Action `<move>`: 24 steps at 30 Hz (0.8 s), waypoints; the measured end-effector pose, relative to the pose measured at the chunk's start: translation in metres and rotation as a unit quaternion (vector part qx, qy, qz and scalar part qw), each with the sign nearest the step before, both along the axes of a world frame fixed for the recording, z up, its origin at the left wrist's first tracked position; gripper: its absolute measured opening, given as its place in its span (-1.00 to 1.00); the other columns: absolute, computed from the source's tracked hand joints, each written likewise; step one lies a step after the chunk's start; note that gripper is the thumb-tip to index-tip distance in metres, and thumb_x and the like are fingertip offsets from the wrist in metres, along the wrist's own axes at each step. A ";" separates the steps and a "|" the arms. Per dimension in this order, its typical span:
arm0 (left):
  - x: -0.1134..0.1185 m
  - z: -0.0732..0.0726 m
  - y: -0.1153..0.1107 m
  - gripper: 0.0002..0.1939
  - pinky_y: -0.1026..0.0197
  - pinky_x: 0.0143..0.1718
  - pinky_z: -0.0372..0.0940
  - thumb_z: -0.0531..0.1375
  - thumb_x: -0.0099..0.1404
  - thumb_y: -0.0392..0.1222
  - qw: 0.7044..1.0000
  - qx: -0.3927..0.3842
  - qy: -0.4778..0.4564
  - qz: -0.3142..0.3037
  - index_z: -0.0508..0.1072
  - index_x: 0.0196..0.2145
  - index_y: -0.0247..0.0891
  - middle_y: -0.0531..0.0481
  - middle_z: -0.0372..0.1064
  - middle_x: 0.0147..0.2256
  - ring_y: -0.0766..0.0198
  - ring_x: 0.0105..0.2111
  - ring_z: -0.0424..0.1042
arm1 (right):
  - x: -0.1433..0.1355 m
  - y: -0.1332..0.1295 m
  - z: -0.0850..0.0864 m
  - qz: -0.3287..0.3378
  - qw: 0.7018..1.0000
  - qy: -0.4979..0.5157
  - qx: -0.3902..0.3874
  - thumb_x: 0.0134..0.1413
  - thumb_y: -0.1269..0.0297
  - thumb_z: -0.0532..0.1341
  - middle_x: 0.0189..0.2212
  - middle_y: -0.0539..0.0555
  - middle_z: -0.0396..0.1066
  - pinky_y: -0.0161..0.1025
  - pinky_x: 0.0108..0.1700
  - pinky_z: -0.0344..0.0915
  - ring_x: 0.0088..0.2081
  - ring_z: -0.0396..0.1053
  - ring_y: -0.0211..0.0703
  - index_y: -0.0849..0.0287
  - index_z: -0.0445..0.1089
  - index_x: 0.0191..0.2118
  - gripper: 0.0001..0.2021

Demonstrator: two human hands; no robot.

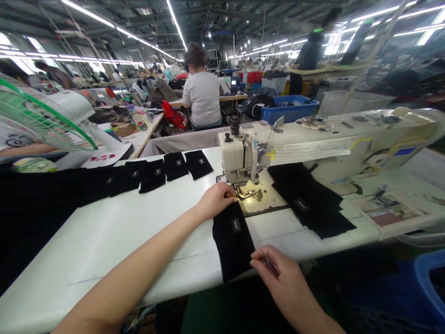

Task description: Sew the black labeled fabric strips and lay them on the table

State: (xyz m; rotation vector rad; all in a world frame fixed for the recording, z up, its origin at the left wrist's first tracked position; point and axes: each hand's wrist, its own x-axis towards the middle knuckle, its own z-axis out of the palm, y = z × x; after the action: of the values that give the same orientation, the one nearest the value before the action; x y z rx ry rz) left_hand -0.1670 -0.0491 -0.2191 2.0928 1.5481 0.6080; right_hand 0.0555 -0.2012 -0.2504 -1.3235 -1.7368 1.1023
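A black fabric piece [231, 246] with a small dark label lies on the pale sewing table [114, 236], its lower end at the front edge. My left hand [218, 199] pinches its upper edge beside the lit presser foot [245, 192] of the sewing machine [313, 148]. At the lower right edge of the same piece, my right hand [278, 269] is closed, thumb and forefinger on the cloth; a thin object, too small to name, shows within that hand. Several black pieces [309, 199] with a label on top lie right of the needle area.
Labelled black pieces [175, 166] form a row at the back left, beside dark cloth [31, 208]. A fan [45, 111] stands left. A parts tray [385, 211] is at right, a blue basket [427, 283] lower right. A person [205, 97] sits ahead.
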 end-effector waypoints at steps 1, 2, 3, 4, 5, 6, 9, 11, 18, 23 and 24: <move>0.000 -0.001 -0.002 -0.86 0.21 -0.30 0.21 0.36 0.13 -0.30 0.999 0.034 0.013 0.000 0.44 -0.45 -0.26 0.04 0.33 -0.40 0.22 -0.36 0.34 | 0.001 0.000 -0.001 0.025 0.999 -0.002 0.026 0.23 0.23 0.19 -0.36 -0.02 0.48 -0.31 -0.28 0.36 -0.35 0.44 -0.20 0.09 0.46 -0.24 -0.88; 0.000 -0.002 -0.005 -0.86 0.19 -0.27 0.23 0.37 0.14 -0.30 0.997 0.074 0.032 -0.001 0.45 -0.42 -0.27 0.01 0.35 -0.36 0.20 -0.32 0.35 | 0.003 0.000 -0.003 0.046 0.998 -0.006 0.052 0.22 0.29 0.20 -0.32 -0.02 0.49 -0.32 -0.27 0.37 -0.34 0.45 -0.22 0.07 0.46 -0.19 -0.89; 0.000 -0.003 -0.007 -0.85 0.17 -0.25 0.25 0.38 0.16 -0.29 0.992 0.116 0.056 -0.006 0.45 -0.41 -0.27 -0.01 0.35 -0.33 0.17 -0.29 0.36 | 0.005 0.000 -0.004 0.064 0.995 -0.009 0.080 0.20 0.36 0.20 -0.28 -0.02 0.50 -0.34 -0.26 0.38 -0.33 0.46 -0.23 0.07 0.46 -0.14 -0.85; 0.000 -0.004 -0.010 -0.86 0.15 -0.24 0.26 0.37 0.19 -0.28 0.984 0.156 0.085 -0.016 0.45 -0.40 -0.27 -0.03 0.36 -0.32 0.16 -0.28 0.36 | 0.007 0.001 -0.005 0.080 0.990 -0.013 0.112 0.19 0.42 0.19 -0.25 -0.01 0.49 -0.35 -0.26 0.38 -0.32 0.46 -0.24 0.06 0.45 -0.10 -0.80; 0.000 -0.005 -0.012 -0.87 0.14 -0.24 0.27 0.35 0.23 -0.27 0.975 0.189 0.115 -0.031 0.46 -0.39 -0.27 -0.04 0.37 -0.32 0.14 -0.27 0.36 | 0.009 0.002 -0.006 0.093 0.985 -0.017 0.147 0.19 0.47 0.18 -0.23 0.00 0.49 -0.35 -0.25 0.39 -0.31 0.47 -0.24 0.07 0.43 -0.07 -0.75; 0.000 -0.006 -0.014 -0.89 0.13 -0.23 0.27 0.32 0.27 -0.26 0.966 0.210 0.142 -0.049 0.46 -0.39 -0.27 -0.06 0.37 -0.32 0.14 -0.27 0.36 | 0.011 0.003 -0.007 0.102 0.977 -0.020 0.188 0.19 0.51 0.14 -0.23 0.02 0.49 -0.35 -0.24 0.39 -0.29 0.48 -0.24 0.07 0.42 -0.04 -0.71; 0.000 -0.009 -0.020 -0.83 0.13 -0.24 0.28 0.20 0.40 -0.25 0.950 0.233 0.184 -0.098 0.49 -0.38 -0.29 -0.07 0.36 -0.36 0.16 -0.30 0.35 | 0.016 0.005 -0.010 0.125 0.952 -0.045 0.277 0.13 0.64 0.02 -0.22 0.07 0.46 -0.37 -0.29 0.39 -0.32 0.48 -0.26 0.10 0.39 0.03 -0.55; -0.002 -0.011 -0.023 -0.77 0.14 -0.23 0.30 0.13 0.44 -0.26 0.950 0.231 0.178 -0.114 0.50 -0.36 -0.30 -0.08 0.36 -0.35 0.17 -0.30 0.34 | 0.018 0.006 -0.012 0.122 0.940 -0.072 0.311 0.02 0.68 -0.03 -0.19 0.09 0.46 -0.41 -0.37 0.38 -0.39 0.46 -0.30 0.11 0.37 0.07 -0.44; -0.011 -0.015 -0.021 -0.79 0.06 -0.11 0.35 0.11 0.46 -0.25 0.959 0.222 0.109 -0.140 0.54 -0.17 -0.32 -0.16 0.39 -0.21 0.12 -0.19 0.35 | 0.019 0.008 -0.006 0.112 0.922 -0.115 0.353 0.05 0.65 0.03 -0.24 0.12 0.48 -0.32 -0.35 0.41 -0.33 0.46 -0.19 0.18 0.37 -0.03 -0.59; -0.011 -0.015 -0.015 -0.79 0.04 -0.10 0.36 0.12 0.45 -0.24 0.962 0.213 0.102 -0.134 0.55 -0.14 -0.32 -0.16 0.38 -0.20 0.10 -0.18 0.35 | 0.016 0.011 -0.007 0.114 0.930 -0.127 0.324 0.04 0.62 0.02 -0.20 0.13 0.47 -0.27 -0.32 0.41 -0.32 0.46 -0.15 0.16 0.36 -0.06 -0.61; -0.011 -0.015 -0.014 -0.80 0.04 -0.10 0.36 0.12 0.44 -0.25 0.963 0.213 0.099 -0.133 0.55 -0.14 -0.32 -0.16 0.38 -0.20 0.10 -0.18 0.35 | 0.016 0.011 -0.008 0.113 0.932 -0.127 0.320 0.04 0.61 0.02 -0.20 0.13 0.47 -0.26 -0.32 0.40 -0.31 0.46 -0.15 0.16 0.36 -0.06 -0.62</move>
State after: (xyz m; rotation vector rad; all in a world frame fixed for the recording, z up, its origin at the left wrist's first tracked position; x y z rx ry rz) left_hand -0.1781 -0.0632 -0.2342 2.7032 1.2808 0.6968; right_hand 0.0712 -0.1902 -0.2585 -0.8899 -2.2257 0.4024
